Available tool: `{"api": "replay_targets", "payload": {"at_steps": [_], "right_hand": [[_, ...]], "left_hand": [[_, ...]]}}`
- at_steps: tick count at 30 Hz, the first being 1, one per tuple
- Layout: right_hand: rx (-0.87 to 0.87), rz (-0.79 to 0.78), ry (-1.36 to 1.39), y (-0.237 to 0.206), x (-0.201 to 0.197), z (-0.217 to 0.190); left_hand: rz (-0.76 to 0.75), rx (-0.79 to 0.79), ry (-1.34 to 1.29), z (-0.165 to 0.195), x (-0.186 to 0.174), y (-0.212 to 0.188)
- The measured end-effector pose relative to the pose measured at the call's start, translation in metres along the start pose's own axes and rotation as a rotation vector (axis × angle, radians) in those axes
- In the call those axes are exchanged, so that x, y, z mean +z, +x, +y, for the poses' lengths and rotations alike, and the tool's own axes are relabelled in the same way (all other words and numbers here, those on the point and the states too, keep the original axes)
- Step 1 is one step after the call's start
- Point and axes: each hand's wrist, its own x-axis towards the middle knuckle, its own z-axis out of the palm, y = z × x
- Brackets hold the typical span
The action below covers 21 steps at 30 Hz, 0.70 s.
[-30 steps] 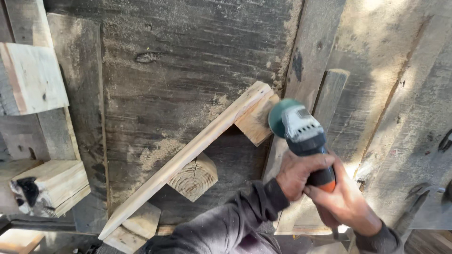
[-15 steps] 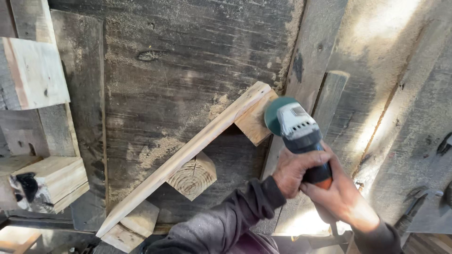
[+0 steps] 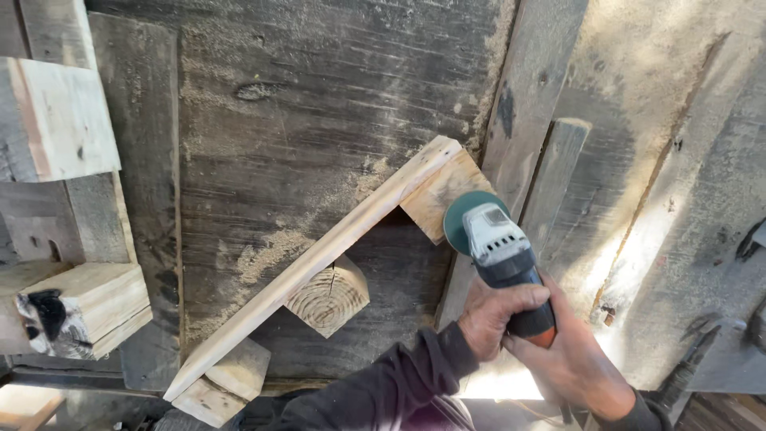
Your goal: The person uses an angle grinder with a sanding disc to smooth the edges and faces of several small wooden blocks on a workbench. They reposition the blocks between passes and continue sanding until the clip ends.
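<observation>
While both hands gripped it, the angle grinder [image 3: 499, 251] stood with its green disc guard against the end of the upper support block [image 3: 437, 199], under the top of the pale slanted board [image 3: 319, 259]. The left hand [image 3: 496, 317] was wrapped tight round the dark body of the tool, fingers closed over it; the right hand [image 3: 570, 355] was clamped on the rear grip by the orange end, from below. No package, label or sign that I could make out lay anywhere on the bench; the only marking was a black charred or painted patch on the end of a pale timber block [image 3: 76, 307] at the left edge.

Against the picture half a second before, the grinder had shifted very slightly left and down, so that the guard now overlapped the block's corner a touch more; hands and sleeves had followed it, and the grip looked the same. The board and blocks had not moved.

Counted: one grinder, two hands, one slanted board. Under that board sat three short blocks: the upper one at the grinder, a middle block [image 3: 329, 297] showing its growth rings, and a lower one [image 3: 227, 381] at the board's bottom end. Two larger pale timber pieces lay at the left, the marked one and another [image 3: 60, 128] above it. All rested on a dark weathered plank surface [image 3: 319, 104] dusted with sawdust.
</observation>
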Motion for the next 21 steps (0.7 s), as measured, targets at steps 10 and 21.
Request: {"api": "replay_targets", "payload": {"at_steps": [10, 21], "right_hand": [[-0.034, -0.063, -0.036, 0.022, -0.019, -0.019], [0.004, 0.09, -0.022, 0.007, -0.011, 0.018]], "left_hand": [[-0.029, 0.029, -0.022, 0.016, 0.005, 0.024], [-0.027, -0.02, 0.018, -0.003, 0.007, 0.017]]}}
